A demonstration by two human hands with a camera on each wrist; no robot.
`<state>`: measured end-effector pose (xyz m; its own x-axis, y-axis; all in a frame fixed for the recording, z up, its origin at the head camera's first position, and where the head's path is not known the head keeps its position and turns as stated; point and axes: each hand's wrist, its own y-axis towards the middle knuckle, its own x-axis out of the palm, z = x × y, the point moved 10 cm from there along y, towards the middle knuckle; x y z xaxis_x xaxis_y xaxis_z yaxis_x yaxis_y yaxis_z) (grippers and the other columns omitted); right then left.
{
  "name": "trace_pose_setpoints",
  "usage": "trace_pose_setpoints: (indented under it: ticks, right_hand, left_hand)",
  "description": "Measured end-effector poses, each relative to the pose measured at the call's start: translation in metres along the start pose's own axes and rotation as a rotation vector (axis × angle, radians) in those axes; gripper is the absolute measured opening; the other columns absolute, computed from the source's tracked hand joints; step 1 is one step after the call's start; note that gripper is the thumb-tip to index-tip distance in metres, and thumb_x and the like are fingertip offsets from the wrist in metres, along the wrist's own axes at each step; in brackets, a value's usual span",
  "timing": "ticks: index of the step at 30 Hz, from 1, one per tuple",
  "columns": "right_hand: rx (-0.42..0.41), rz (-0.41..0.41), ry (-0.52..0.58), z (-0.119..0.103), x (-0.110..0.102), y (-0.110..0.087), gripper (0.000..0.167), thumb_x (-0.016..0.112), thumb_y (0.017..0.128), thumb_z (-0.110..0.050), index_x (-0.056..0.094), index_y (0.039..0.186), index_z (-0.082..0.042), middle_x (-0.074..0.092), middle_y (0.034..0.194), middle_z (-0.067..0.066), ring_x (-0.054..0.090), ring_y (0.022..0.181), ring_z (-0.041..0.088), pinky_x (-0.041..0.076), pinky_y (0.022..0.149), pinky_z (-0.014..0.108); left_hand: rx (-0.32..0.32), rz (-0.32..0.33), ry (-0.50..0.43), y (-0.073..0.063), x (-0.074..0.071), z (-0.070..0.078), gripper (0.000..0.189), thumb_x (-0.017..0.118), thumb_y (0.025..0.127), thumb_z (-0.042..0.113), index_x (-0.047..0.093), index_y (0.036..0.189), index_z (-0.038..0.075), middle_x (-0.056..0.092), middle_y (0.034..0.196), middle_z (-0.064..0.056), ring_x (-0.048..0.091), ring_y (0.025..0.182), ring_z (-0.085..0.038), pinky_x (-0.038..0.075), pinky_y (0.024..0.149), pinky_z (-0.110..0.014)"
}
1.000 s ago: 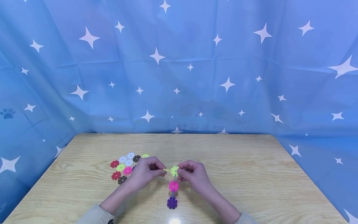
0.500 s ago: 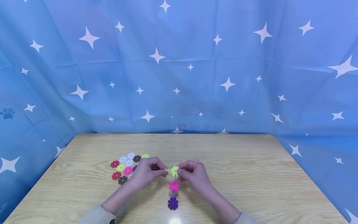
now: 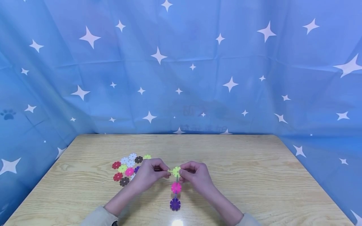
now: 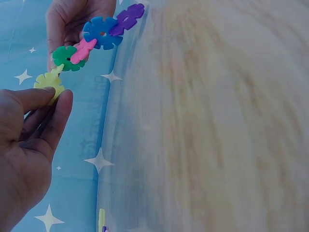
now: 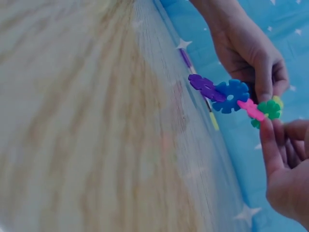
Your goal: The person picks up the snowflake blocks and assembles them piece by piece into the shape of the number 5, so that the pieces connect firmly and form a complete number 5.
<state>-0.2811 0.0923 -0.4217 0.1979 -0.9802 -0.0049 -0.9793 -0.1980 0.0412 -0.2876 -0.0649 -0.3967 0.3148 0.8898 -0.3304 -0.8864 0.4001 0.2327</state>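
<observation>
My left hand (image 3: 151,175) pinches a yellow snowflake disc (image 4: 48,84) between thumb and fingers; from the head view this disc shows only as a thin edge. It meets a second yellow snowflake disc (image 3: 176,171), whose right rim my right hand (image 3: 196,177) pinches. From that one hangs a chain of notched discs: a green disc (image 5: 270,110), a pink disc (image 3: 176,187), a blue disc (image 4: 102,33) and a purple disc (image 3: 175,204) at the lower end. How deep the two yellow discs' slots interlock cannot be told.
Loose snowflake discs lie at the left of the wooden table (image 3: 240,175), among them a red disc (image 3: 117,177), a dark brown disc (image 3: 124,181), a white disc (image 3: 132,156) and a pink one. My left hand partly covers this pile. A blue star-printed curtain (image 3: 198,94) surrounds the table.
My left hand has shifted slightly right, closer to the yellow disc at my right fingertips. My right hand stays nearly still, and the chain hangs almost as before.
</observation>
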Motion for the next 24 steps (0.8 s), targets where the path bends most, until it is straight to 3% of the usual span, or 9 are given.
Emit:
trace_pose_setpoints:
  ticks: [10,18,24]
  right_hand:
    - [-0.041,0.019,-0.088,-0.0005,-0.0025,0.0024,0.026,0.071,0.091,0.0,0.068,0.114,0.011,0.071,0.102,0.014,0.069,0.088,0.027,0.063,0.077,0.038]
    - [-0.083,0.003,-0.13,-0.0029,0.0031,0.0018,0.033,0.075,0.09,-0.006,0.067,0.119,0.01,0.071,0.113,0.016,0.068,0.099,0.025,0.061,0.081,0.031]
    - [-0.041,-0.011,-0.1,0.0009,0.0043,0.0017,0.035,0.076,0.092,-0.01,0.066,0.122,0.008,0.073,0.114,0.018,0.073,0.097,0.027,0.061,0.083,0.035]
  left_hand:
    - [-0.023,0.027,0.003,-0.0002,-0.0031,-0.0033,0.012,0.077,0.085,-0.006,0.074,0.093,0.003,0.072,0.094,-0.01,0.073,0.086,-0.023,0.061,0.078,-0.027]
    - [0.029,0.038,0.01,0.0009,-0.0014,0.0009,0.012,0.077,0.086,-0.007,0.074,0.091,0.003,0.073,0.093,-0.012,0.073,0.082,-0.022,0.061,0.077,-0.028]
    - [0.059,0.039,-0.017,0.0017,0.0018,0.0049,0.012,0.076,0.085,-0.009,0.074,0.09,0.002,0.073,0.091,-0.015,0.074,0.082,-0.023,0.062,0.076,-0.029]
